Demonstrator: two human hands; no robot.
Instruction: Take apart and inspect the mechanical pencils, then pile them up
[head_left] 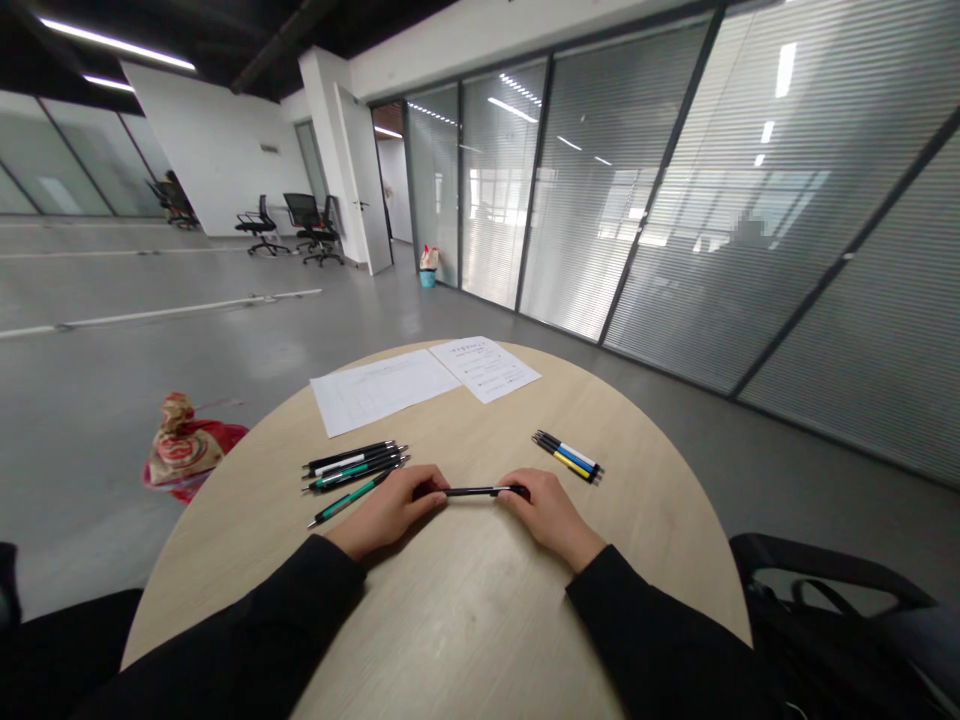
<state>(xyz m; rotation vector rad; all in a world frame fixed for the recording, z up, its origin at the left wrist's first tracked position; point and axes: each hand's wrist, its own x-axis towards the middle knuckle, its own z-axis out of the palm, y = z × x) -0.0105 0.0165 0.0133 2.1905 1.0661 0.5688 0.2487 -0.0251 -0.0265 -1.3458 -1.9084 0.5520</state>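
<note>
Two hands share one dark pen (472, 491) just above the round table (480, 620): the left hand (394, 510) pinches one end between thumb and fingers, the right hand (551, 510) the other. Handling that single pen looks like the step underway; any next move would call for steady fingertips. Three pens (574, 461) lie by the right hand, at least five overlapping pens (349, 502) by the left, two paper sheets (386, 385) beyond.

We hold a slim, dark pen (472, 491) level, running left to right in the frame's lower middle.
</note>
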